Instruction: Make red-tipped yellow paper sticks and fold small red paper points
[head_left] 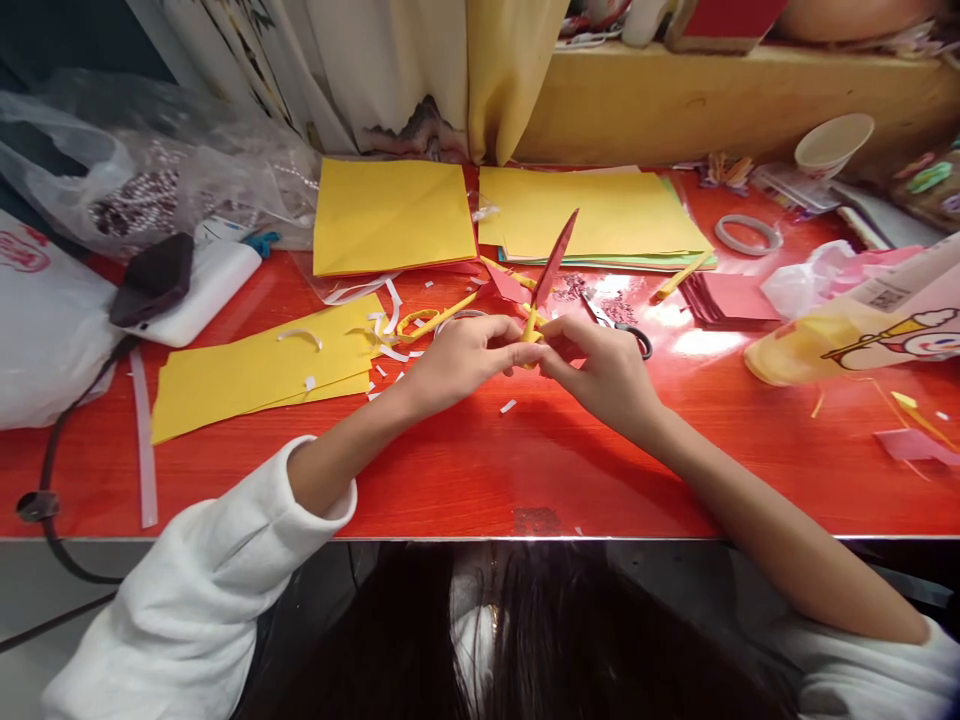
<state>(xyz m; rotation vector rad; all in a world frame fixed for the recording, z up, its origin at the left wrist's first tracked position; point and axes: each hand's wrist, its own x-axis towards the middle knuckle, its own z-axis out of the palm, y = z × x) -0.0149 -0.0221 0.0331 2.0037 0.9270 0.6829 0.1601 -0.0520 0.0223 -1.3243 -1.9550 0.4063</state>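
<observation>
My left hand (469, 355) and my right hand (607, 368) meet above the middle of the red table. Between their fingertips they pinch a folded paper piece (554, 262), red with long pointed ends and yellow at its lower part. One red point stands up and another leans left. My fingers cover its bottom. Just behind my right hand lie scissors (641, 338) with black handles, partly hidden by that hand. Left of my left hand are yellow paper strips (262, 365) and curled white paper scraps (393, 305).
Yellow paper stacks (397, 215) lie at the back. To the right are red paper squares (731, 300), a tape roll (748, 235) and a drink cup (847, 330) tilted sideways. A black phone (154, 280) rests on a white box at left, near plastic bags (45, 330).
</observation>
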